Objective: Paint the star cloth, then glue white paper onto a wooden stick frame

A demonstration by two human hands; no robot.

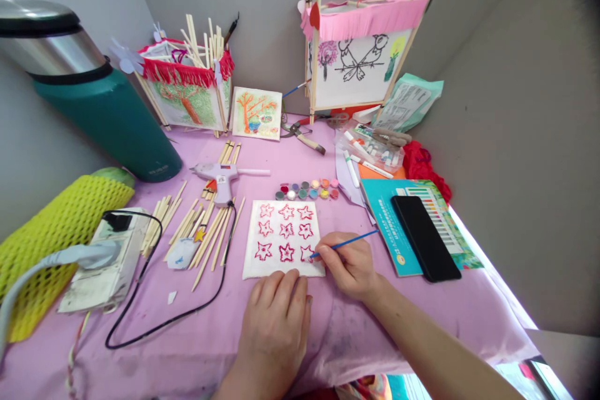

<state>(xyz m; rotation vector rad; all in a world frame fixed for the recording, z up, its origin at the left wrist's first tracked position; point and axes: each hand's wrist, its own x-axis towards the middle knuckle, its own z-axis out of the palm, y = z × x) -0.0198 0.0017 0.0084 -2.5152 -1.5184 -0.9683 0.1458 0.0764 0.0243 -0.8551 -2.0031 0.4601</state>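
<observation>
A white square panel lies flat before me, painted with rows of red star outlines that have small marks inside. My right hand pinches a thin blue paintbrush, its tip at the bottom-right star. My left hand lies flat, fingers stretched out, with the fingertips on the panel's lower edge. Just beyond the panel stand several small paint pots in two rows, in mixed colours.
Left are a glue gun with a black cord, wooden sticks, a power strip and a teal bottle. Right, a black phone rests on a blue pad. Behind stand two decorated lanterns and pliers.
</observation>
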